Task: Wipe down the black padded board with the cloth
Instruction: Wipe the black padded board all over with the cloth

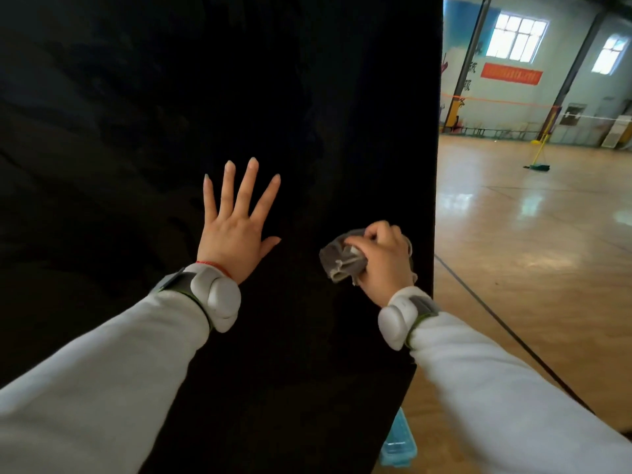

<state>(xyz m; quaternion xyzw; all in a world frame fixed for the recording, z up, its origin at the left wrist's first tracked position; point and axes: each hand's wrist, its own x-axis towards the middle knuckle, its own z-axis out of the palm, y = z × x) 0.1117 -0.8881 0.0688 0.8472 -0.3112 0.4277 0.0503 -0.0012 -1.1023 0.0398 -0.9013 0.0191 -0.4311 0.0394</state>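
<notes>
Black padded board (pixel 307 97) stands upright, filling left and centre; left hand (pixel 236 230) flat, fingers spread, bracing it; right hand (pixel 383 258) grips bunched grey cloth (pixel 338 260) near its right edge — cloth looks soft, light, board likely stiff, slightly yielding.

The left hand (pixel 236 230) lies flat, fingers spread, against the upright black padded board (pixel 307 97). The right hand (pixel 383 258) bunches the grey cloth (pixel 338 260) against the board near its right edge. A wooden floor (pixel 530 234) lies beyond.
</notes>
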